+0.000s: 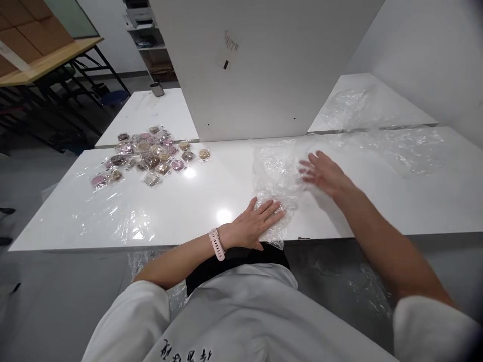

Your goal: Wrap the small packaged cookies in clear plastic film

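A folded clear plastic sheet [274, 166] lies in a strip across the middle of the white table [226, 186]. My left hand [260, 221] rests flat on its near end, fingers spread, close to the table's front edge. At the right side of the same plastic is my right hand [320, 173], slightly blurred, with its fingers apart and nothing between them. Whether its fingertips touch the plastic I cannot tell. Left of the plastic sits a loose pile of small wrapped items [151, 160], pink, brown and yellowish, each in its own clear packet.
A white divider [260, 75] with a small label stands along the table's back edge. More clear plastic [407, 148] spreads over the back right, and thin film [109, 221] covers the front left. A grey cup [157, 89] is on the table behind. Plastic also hangs below the front edge.
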{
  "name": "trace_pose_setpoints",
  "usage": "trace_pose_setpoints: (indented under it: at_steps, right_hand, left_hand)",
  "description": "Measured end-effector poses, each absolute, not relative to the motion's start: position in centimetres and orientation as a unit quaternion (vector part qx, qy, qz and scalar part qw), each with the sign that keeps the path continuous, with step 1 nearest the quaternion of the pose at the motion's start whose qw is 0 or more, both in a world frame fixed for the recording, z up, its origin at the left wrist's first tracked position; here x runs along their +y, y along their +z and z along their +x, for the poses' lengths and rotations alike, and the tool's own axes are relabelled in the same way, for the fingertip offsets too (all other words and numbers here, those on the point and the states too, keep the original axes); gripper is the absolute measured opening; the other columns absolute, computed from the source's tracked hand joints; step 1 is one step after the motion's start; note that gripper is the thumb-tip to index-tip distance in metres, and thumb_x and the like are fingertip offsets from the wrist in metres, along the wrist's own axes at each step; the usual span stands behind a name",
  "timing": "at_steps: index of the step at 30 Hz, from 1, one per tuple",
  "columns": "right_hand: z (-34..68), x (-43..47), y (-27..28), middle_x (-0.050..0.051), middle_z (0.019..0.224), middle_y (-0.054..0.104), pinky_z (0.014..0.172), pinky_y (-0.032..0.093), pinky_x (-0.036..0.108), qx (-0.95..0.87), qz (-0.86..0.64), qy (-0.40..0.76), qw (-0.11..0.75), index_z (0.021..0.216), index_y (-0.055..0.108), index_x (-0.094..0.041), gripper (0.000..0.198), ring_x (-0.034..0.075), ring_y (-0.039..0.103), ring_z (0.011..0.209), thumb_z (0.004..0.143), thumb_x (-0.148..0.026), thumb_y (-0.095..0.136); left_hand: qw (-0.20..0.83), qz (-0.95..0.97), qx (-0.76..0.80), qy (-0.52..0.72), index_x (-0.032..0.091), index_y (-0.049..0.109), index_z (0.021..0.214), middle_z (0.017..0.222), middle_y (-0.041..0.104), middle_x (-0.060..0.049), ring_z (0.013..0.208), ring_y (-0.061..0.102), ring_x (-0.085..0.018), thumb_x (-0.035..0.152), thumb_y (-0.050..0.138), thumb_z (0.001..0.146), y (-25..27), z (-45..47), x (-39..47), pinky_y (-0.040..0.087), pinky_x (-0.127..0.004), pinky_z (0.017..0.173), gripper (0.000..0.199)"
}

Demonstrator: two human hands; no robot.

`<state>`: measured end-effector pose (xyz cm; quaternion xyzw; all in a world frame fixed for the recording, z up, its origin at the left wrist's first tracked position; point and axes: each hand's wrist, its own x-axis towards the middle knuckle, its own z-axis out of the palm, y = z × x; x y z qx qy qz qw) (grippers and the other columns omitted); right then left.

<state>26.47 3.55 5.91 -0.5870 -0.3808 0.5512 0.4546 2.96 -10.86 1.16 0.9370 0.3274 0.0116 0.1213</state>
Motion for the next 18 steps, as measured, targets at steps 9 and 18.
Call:
trace_pose_setpoints:
  at_steps: [9, 18]
  right_hand:
    - [24.3, 12.1, 18.6, 0.029, 0.135, 0.060, 0.064, 0.042, 0.016, -0.565, -0.535, 0.296, 0.554, 0.105, 0.068, 0.013, 0.046, 0.031, 0.065, 0.113, 0.078, -0.016, 0.044]
    - [26.4, -9.1, 4.4, 0.012, 0.159, 0.042, 0.111, 0.050, 0.049, -0.959, -0.192, 0.166, 0.124, 0.163, 0.026, -0.023, 0.085, 0.033, 0.045, 0.144, 0.092, -0.041, 0.068]
  left_hand:
    - [0.060, 0.935, 0.348, -0.036, 0.011, 0.007, 0.163, 0.170, 0.003, -0.019, 0.158, 0.000, -0.037, 0.040, 0.081, 0.072, 1.7, 3.8, -11.8, 0.009, -0.062, 0.124, 0.121]
    - [0.146, 0.936, 0.317, 0.039, 0.014, 0.001, 0.163, 0.170, 0.008, -0.019, 0.159, -0.002, -0.035, 0.048, 0.081, 0.076, 0.5, 2.9, -11.2, 0.002, -0.063, 0.126, 0.123]
